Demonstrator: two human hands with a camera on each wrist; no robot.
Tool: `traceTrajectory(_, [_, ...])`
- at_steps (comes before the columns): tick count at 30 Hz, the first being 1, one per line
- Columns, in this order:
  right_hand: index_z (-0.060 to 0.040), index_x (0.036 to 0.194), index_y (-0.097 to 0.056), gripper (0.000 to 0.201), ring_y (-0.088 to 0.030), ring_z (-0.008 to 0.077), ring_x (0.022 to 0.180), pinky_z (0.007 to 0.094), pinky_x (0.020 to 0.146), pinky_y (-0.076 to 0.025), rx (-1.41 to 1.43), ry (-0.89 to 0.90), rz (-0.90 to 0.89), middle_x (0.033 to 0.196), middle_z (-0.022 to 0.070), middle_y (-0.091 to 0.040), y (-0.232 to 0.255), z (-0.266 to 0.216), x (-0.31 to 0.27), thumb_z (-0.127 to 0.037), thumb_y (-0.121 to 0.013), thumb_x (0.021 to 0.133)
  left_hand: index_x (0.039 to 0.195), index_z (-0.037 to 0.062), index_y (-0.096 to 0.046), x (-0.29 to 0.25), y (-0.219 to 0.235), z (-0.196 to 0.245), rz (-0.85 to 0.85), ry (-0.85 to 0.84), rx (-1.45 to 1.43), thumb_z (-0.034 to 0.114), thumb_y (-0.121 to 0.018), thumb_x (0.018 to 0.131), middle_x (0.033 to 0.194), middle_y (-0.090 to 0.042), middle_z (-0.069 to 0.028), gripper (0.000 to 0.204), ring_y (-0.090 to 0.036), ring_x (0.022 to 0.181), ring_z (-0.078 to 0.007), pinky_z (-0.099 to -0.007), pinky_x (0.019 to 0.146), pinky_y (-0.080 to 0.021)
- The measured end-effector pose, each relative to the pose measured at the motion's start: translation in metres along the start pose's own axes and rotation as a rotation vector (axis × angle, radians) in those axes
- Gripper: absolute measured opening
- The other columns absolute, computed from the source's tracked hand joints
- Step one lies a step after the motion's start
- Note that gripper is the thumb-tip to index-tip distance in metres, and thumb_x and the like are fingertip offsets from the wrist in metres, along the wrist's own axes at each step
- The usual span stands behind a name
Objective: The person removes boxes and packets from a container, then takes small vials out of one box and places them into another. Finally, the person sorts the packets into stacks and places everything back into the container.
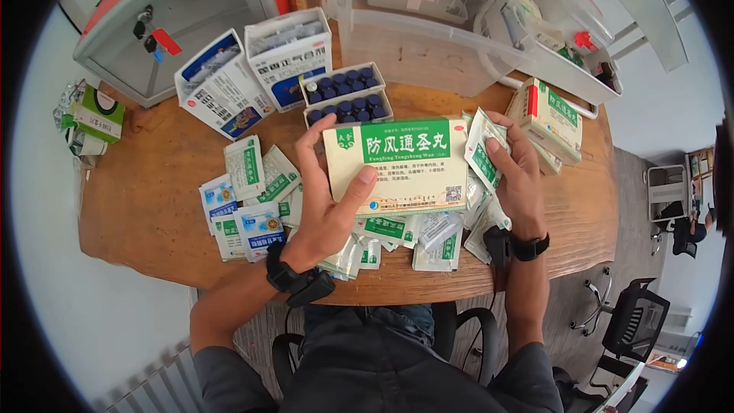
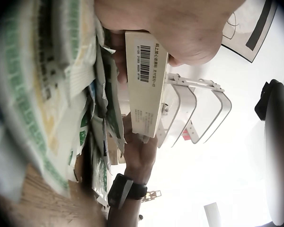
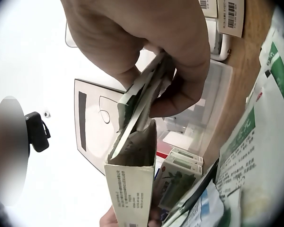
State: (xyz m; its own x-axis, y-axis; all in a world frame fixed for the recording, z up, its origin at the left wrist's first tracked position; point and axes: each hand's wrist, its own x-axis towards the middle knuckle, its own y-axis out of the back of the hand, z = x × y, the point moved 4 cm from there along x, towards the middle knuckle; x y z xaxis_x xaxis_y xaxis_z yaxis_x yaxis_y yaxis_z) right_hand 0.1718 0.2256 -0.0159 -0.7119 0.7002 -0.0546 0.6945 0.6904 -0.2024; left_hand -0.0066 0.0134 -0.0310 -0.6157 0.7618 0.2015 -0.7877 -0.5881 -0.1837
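A green and cream medicine box [image 1: 397,168] is gripped by the left hand [image 1: 325,206], thumb across its front and fingers behind. The right hand [image 1: 520,176] pinches several green and white sachets [image 1: 483,154] at the box's right end. In the right wrist view the box [image 3: 130,189] has its end open, and the sachets [image 3: 139,109] held by the right hand [image 3: 156,52] stand partly at that opening. The left wrist view shows the box's barcode side [image 2: 144,85] beneath the left hand [image 2: 175,28].
Loose sachets [image 1: 264,176] lie on the wooden table [image 1: 138,206] around and below the hands. Behind stand white boxes [image 1: 294,61], trays of dark-capped vials [image 1: 348,95], a clear bin [image 1: 413,61] and a grey cabinet [image 1: 183,30]. More green and cream boxes [image 1: 547,122] stand at the right.
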Motion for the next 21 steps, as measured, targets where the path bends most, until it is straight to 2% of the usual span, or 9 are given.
traceTrajectory(6, [0.0005, 0.14, -0.056, 0.041, -0.066, 0.0105, 0.11, 0.0265, 0.095, -0.055, 0.007, 0.07, -0.012, 0.124, 0.0074, -0.068, 0.003, -0.001, 0.0, -0.011, -0.07, 0.104, 0.164, 0.0054, -0.018, 0.001, 0.001, 0.002, 0.0, -0.003, 0.018, 0.011, -0.06, 0.105, 0.143, -0.05, -0.0146, 0.072, -0.054, 0.128, -0.0191, -0.0359, 0.111, -0.043])
traceTrajectory(11, [-0.0025, 0.137, -0.058, 0.041, -0.063, 0.0085, 0.106, 0.025, 0.092, -0.052, -0.177, 0.166, 0.01, 0.12, 0.0051, -0.068, 0.009, -0.008, -0.003, -0.015, -0.074, 0.102, 0.164, 0.0051, -0.017, 0.0, -0.001, 0.004, -0.001, 0.015, -0.006, 0.011, -0.06, 0.105, 0.143, -0.05, -0.0146, 0.073, -0.053, 0.128, -0.0195, -0.0363, 0.112, -0.042])
traceTrajectory(14, [-0.0033, 0.134, -0.059, 0.038, -0.062, 0.0083, 0.105, 0.0243, 0.092, -0.051, -0.151, 0.154, -0.027, 0.117, 0.0043, -0.069, 0.008, -0.008, -0.004, -0.015, -0.075, 0.101, 0.164, 0.0051, -0.017, 0.001, 0.002, 0.003, 0.001, 0.013, -0.002, 0.013, -0.061, 0.105, 0.142, -0.05, -0.0143, 0.074, -0.053, 0.128, -0.0196, -0.0367, 0.112, -0.042])
traceTrajectory(16, [-0.0036, 0.133, -0.059, 0.036, -0.062, 0.0085, 0.105, 0.0245, 0.092, -0.051, -0.131, 0.138, -0.062, 0.117, 0.0039, -0.069, 0.009, -0.005, -0.004, -0.014, -0.074, 0.101, 0.162, 0.0064, -0.015, 0.003, 0.004, 0.0, -0.06, -0.021, -0.037, 0.014, -0.065, 0.106, 0.142, -0.051, -0.0176, 0.075, -0.058, 0.128, -0.0234, -0.0382, 0.106, -0.051])
traceTrajectory(21, [-0.0044, 0.13, -0.06, 0.034, -0.063, 0.0087, 0.104, 0.0246, 0.091, -0.051, -0.073, 0.076, -0.145, 0.115, 0.0031, -0.069, 0.011, -0.006, -0.004, -0.013, -0.075, 0.101, 0.162, 0.0071, -0.015, 0.002, 0.005, 0.003, -0.065, -0.017, -0.054, 0.016, -0.065, 0.106, 0.142, -0.05, -0.0176, 0.076, -0.058, 0.128, -0.0238, -0.0388, 0.106, -0.051])
